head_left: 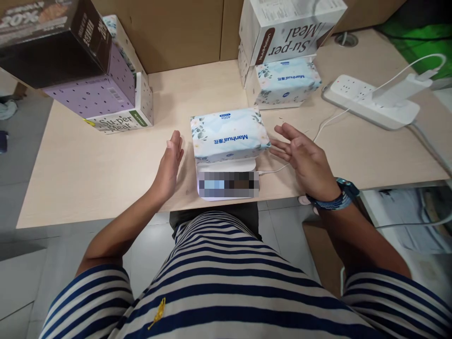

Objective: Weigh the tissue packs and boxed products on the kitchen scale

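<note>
Hands [168, 165] [303, 157] spread, flanking tissue pack [229, 134] on scale [226, 181]; pale wood table [88, 174], grey tile floor.

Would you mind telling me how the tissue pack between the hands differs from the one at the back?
The near tissue pack lies on a white scale; the far pack sits under a Su-per Meal box. The near one lies free between open hands; the far one is pinned. Both share the blue floral wrap.

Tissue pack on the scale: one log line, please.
tissue pack on scale | left hand open beside, apart | right hand open beside, apart
</note>
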Motion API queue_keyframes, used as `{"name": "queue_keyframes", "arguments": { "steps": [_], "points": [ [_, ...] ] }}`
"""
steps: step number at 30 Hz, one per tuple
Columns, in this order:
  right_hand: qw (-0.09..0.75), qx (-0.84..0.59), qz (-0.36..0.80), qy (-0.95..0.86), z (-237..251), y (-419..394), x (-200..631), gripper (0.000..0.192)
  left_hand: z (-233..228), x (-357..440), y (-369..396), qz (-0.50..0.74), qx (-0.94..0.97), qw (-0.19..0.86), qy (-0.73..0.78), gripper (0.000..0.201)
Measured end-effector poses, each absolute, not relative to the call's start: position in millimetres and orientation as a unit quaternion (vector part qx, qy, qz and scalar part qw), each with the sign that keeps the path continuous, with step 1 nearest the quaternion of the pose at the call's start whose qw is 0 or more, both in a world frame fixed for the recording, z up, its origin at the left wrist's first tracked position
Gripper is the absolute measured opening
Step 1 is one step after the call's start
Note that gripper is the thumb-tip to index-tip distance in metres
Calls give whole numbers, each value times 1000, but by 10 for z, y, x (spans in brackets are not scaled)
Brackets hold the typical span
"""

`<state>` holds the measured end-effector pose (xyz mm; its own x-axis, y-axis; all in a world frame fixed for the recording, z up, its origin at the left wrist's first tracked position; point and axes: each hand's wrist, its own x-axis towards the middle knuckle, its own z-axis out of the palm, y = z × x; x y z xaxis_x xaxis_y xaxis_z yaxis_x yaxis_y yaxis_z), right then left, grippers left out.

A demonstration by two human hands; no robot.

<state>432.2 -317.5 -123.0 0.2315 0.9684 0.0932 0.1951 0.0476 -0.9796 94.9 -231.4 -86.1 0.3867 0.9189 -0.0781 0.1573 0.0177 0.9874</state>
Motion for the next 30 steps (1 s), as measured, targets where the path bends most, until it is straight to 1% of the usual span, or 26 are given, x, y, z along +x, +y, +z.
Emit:
{"name": "queue_keyframes", "arguments": {
  "steps": [3,6,9,13,16,18,21,25,28,30],
  "points": [
    [533,-604,336,-489,-1266,-3194,4262,75,-867,957,-2313,342,614,562,436,101],
    [543,-627,265,-491,-1322,-3223,4158,85,-848,956,-2319,352,609,553,447,104],
    [570,-608,241,-497,-1376,-3222,4011,93,-839,944,-2324,356,605,550,453,101],
    [608,-565,285,-478,-1366,-3183,3758,94,-930,982,-2392,376,608,552,430,93],
    [585,-488,374,-529,-1299,-3189,3570,92,-1001,1068,-2513,393,660,546,335,86],
    [577,-444,394,-560,-1242,-3198,3505,93,-962,1132,-2562,401,704,518,273,85],
    [626,-422,340,-561,-1117,-3132,3597,91,-729,1274,-2466,402,745,479,233,85],
    [687,-430,218,-543,-847,-2750,4086,88,-370,1764,-1951,405,789,428,174,95],
    [699,-467,119,-528,-703,-2284,4561,101,-359,2377,-1399,411,801,406,159,98],
    [672,-510,97,-527,-713,-1985,4829,105,-479,2779,-1078,402,790,423,186,97]
  ]
}}
